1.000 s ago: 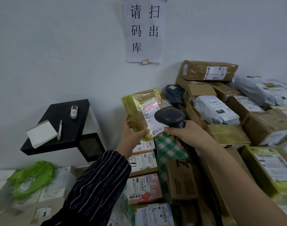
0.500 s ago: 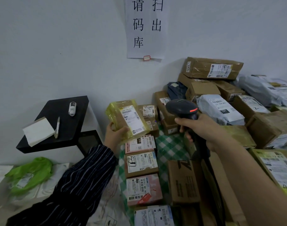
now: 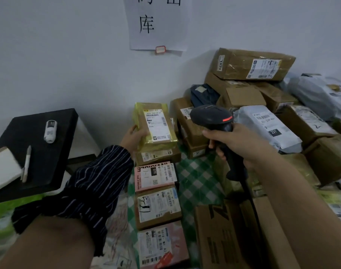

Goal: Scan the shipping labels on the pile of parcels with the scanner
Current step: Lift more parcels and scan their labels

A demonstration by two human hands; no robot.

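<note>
My left hand (image 3: 132, 137) grips a parcel in yellow plastic wrap (image 3: 154, 125) by its left edge, its white label facing up. The parcel rests on the far end of a row of labelled parcels (image 3: 156, 200) laid on a green checked cloth. My right hand (image 3: 233, 144) grips the handle of a black scanner (image 3: 211, 118), whose red light glows. The scanner head hovers to the right of the yellow parcel, level with it. A pile of brown boxes and grey bags (image 3: 262, 105) fills the right side.
A black side table (image 3: 39, 152) at the left carries a small white device, a pen and a white pad. A paper sign (image 3: 158, 24) hangs on the wall. A long brown box (image 3: 224, 235) lies under my right forearm. Green plastic shows at lower left.
My left hand has lowered the yellow parcel from in front of the scanner down to the far end of the parcel row. The scanner has drawn back to the right, its red line off the label.
</note>
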